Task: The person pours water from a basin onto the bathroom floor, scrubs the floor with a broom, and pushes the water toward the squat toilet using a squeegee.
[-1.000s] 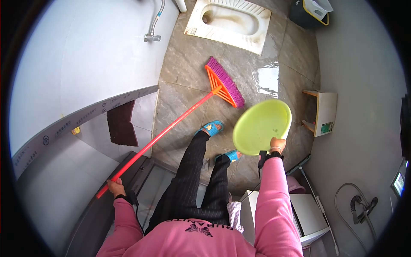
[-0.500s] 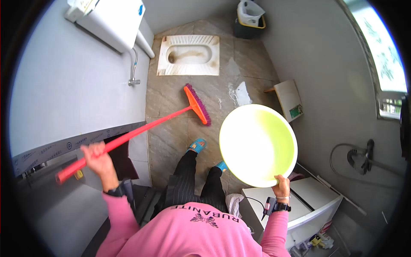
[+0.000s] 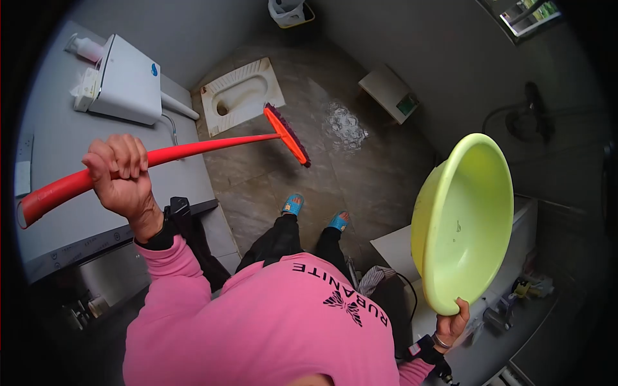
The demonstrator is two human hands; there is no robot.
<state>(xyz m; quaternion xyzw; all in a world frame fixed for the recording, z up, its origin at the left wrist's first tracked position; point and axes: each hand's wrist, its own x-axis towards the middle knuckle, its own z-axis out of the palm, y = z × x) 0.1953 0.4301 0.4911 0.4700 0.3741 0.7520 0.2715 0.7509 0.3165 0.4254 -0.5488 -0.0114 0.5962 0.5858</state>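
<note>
My left hand point(image 3: 122, 180) is wrapped round the red handle of a broom point(image 3: 206, 147). Its orange head with dark purple bristles point(image 3: 286, 136) hangs in front of me, near the squat toilet point(image 3: 248, 96); whether it touches the floor I cannot tell. On the other side, my right hand point(image 3: 454, 323) grips the lower rim of a yellow-green plastic basin point(image 3: 473, 225), which is tipped on its side with its inside showing. Beyond the basin, a frothy splash of water point(image 3: 346, 127) lies on the grey tiles.
A small white-topped stool point(image 3: 389, 93) stands by the right wall. At the back is a lined bin point(image 3: 290, 13). A white cistern point(image 3: 131, 80) sits at left. Near my right hand is a white cabinet point(image 3: 402, 251), and a shower hose point(image 3: 496, 119) hangs on the wall.
The basin has risen to the right and tipped from nearly level onto its side. Fresh foamy water shows on the floor. The broom has lifted with my left hand, and my view has turned.
</note>
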